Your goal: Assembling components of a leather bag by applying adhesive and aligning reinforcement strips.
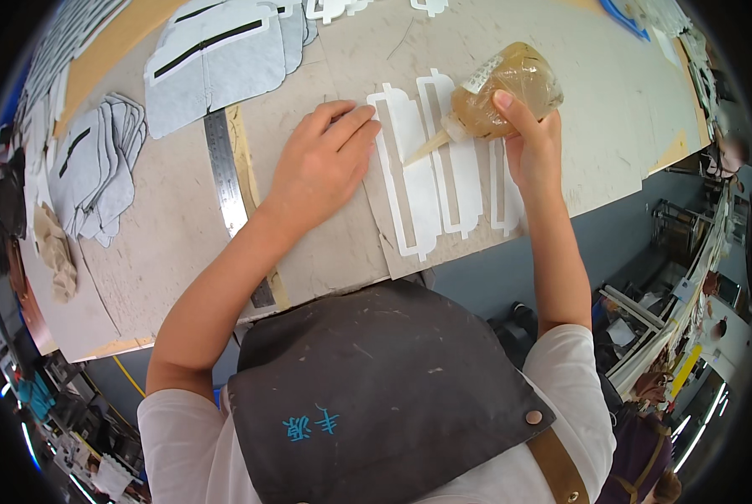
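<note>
My right hand (531, 139) is wrapped round a plump, translucent squeeze bottle (523, 76) of amber liquid, with its thumb on the side. The bottle lies tilted, and its long pale nozzle (426, 147) points down to the left at a white cut-out piece (418, 197). That piece is flat, with a long slot and small tabs. More white pieces (464, 189) of this kind lie to its right, partly under the bottle and my right arm. My left hand (330, 155) rests palm down, holding nothing, its fingertips at the left edge of the first piece.
A steel ruler (223, 172) lies left of my left forearm. Stacks of light grey panels with black slits (212, 67) and smaller grey pieces (99, 164) are at the left. A crumpled beige cloth (54, 252) sits by the left edge. The table's front edge runs before my apron.
</note>
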